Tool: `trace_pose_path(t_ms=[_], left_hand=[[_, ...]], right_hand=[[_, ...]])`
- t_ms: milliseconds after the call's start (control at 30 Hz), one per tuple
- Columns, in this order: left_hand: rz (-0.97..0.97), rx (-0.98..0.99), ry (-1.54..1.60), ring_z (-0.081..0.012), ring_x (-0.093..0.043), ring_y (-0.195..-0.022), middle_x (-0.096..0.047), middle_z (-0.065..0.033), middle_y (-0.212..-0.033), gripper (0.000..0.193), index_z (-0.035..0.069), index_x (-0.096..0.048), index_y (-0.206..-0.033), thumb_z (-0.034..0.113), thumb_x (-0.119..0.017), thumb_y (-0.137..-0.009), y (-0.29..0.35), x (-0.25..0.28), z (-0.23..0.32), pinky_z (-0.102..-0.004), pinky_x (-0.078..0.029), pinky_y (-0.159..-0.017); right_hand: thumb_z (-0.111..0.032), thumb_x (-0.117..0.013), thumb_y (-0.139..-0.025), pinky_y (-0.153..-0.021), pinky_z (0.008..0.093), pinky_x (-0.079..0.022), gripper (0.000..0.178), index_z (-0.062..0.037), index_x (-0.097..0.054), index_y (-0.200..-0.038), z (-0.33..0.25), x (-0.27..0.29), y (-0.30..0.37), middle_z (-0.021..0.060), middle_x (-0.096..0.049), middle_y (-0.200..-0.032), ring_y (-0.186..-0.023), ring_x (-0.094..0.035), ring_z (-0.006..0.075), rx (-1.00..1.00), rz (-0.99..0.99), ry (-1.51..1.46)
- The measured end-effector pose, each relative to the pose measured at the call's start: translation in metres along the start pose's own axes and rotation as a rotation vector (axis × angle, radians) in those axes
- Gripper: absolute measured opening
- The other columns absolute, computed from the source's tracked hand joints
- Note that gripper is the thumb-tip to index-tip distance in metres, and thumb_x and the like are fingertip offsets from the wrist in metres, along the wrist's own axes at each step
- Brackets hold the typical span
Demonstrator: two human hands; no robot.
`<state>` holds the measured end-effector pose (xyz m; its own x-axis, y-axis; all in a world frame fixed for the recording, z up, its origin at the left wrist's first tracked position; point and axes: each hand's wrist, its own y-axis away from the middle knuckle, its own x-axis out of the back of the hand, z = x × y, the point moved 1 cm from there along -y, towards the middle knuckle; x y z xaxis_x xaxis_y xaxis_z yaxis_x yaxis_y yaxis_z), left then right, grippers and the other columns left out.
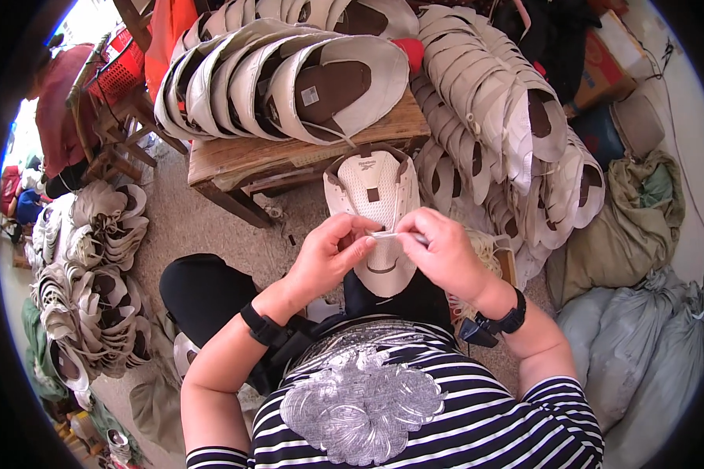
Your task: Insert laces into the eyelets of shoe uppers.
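Observation:
A beige and white shoe upper (370, 186) with a brown-lined collar lies across my lap, toe end toward me. Over its middle, a short white lace or strip (383, 234) stretches between my two hands. My left hand (338, 244) pinches one end between thumb and fingers. At the other end, my right hand (440, 248) is closed, thumb and forefinger together on the strip. A small grey tip shows by the right thumb; what it belongs to is hidden in the fingers. Both wrists wear dark bands.
A wooden stool (235, 160) beyond the upper bears a row of similar uppers (325, 86). More stacked uppers (516, 109) rise at right, others (94, 313) at left. Grey sacks (641, 352) stand lower right. A bundle of pale laces (485, 254) lies beside my right hand.

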<state>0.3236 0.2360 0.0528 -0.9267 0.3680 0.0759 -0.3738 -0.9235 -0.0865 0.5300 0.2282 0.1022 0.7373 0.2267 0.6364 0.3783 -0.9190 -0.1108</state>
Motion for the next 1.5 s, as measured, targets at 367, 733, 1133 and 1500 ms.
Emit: trace_pose_path(t_ms=[367, 733, 1133, 1500], left_hand=[[-0.046, -0.179, -0.322, -0.0165, -0.059, -0.072, -0.06, -0.0071, -0.087, 0.028, 0.004, -0.069, -0.116, -0.004, -0.062, -0.089, -0.004, 0.005, 0.002, -0.0276, -0.049, -0.065], [-0.078, -0.296, -0.399, -0.0282, -0.063, -0.08, -0.061, -0.0105, -0.087, 0.033, 0.007, -0.068, -0.114, -0.004, -0.063, -0.084, -0.002, 0.008, -0.004, -0.0354, -0.054, -0.072], [-0.11, -0.269, -0.391, -0.0283, -0.064, -0.081, -0.062, -0.0108, -0.087, 0.031, 0.006, -0.068, -0.114, -0.004, -0.062, -0.085, 0.0, 0.009, -0.004, -0.0354, -0.053, -0.072], [-0.069, 0.002, -0.384, -0.0136, -0.059, -0.07, -0.061, -0.006, -0.087, 0.019, 0.001, -0.064, -0.104, 0.004, -0.068, -0.086, -0.007, 0.007, 0.004, -0.0271, -0.051, -0.065]], right_hand=[[-0.012, -0.07, -0.081, -0.068, 0.0386, -0.049, 0.009, -0.0083, -0.062, -0.084, 0.007, -0.001, -0.002, 0.0065, -0.059, -0.083, -0.081, -0.061, 0.0266, 0.032, 0.152, 0.238], [-0.011, -0.069, -0.079, -0.062, 0.0407, -0.049, 0.01, -0.0099, -0.062, -0.086, 0.006, -0.008, -0.004, 0.0082, -0.064, -0.077, -0.073, -0.064, 0.0294, -0.011, 0.188, 0.21], [-0.009, -0.067, -0.082, -0.063, 0.0366, -0.051, 0.009, -0.004, -0.062, -0.088, 0.019, -0.032, -0.003, 0.0131, -0.065, -0.079, -0.073, -0.066, 0.028, -0.197, 0.172, -0.129], [-0.015, -0.071, -0.081, -0.063, 0.0391, -0.049, 0.013, -0.0049, -0.062, -0.082, 0.01, -0.007, -0.019, 0.0114, -0.059, -0.081, -0.075, -0.063, 0.0309, 0.022, 0.094, 0.117]])
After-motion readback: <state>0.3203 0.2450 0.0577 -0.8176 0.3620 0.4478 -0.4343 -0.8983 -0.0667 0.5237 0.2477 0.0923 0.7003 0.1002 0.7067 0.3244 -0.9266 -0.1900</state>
